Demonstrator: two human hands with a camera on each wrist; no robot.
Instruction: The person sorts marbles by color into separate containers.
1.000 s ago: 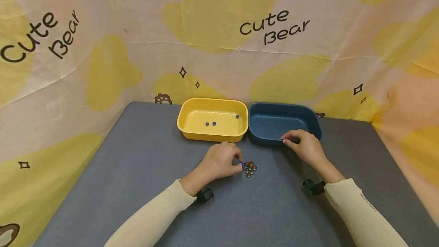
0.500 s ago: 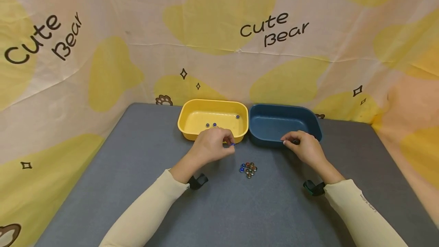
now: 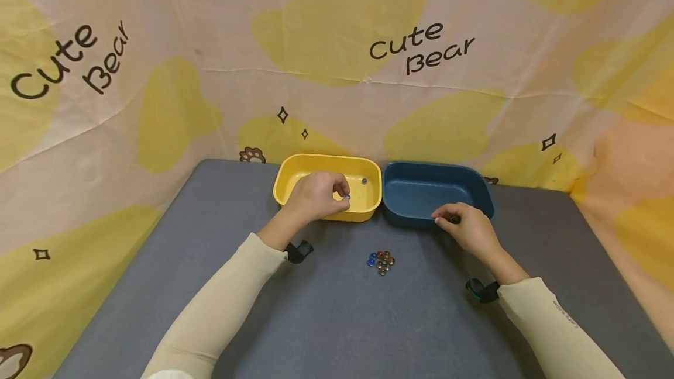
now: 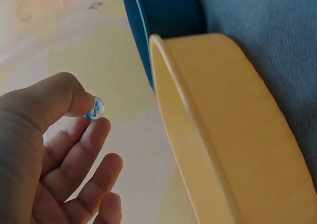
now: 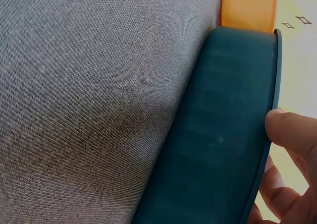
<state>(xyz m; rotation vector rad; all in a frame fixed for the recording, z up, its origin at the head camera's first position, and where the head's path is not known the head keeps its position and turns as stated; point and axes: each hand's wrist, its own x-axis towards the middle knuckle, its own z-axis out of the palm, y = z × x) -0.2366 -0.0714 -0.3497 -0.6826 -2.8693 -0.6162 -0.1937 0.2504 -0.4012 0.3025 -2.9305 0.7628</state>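
Note:
Between thumb and fingertips, my left hand (image 3: 317, 195) pinches a clear glass marble (image 4: 96, 108) with blue inside, held over the yellow tub (image 3: 358, 216). One blue marble (image 3: 364, 181) lies in that tub near its right end; my hand covers part of the floor. My right hand (image 3: 470, 228) grips the near rim of the dark blue tub (image 3: 405, 221), its thumb (image 5: 282, 125) on the outer side and its fingers inside the rim. On the table in front of the tubs sits a small cluster of marbles (image 3: 381, 262), blue ones at its left and reddish-brown ones beside them.
Both tubs stand side by side at the back of the grey table (image 3: 326, 314), close to a printed cloth backdrop (image 3: 326, 45). The cloth also rises along the left and right sides. A dark strap is on each wrist.
My left hand has lifted a blue marble from the cluster and carried it forward and slightly left, over the yellow tub. The right hand stays at the dark blue tub's rim.

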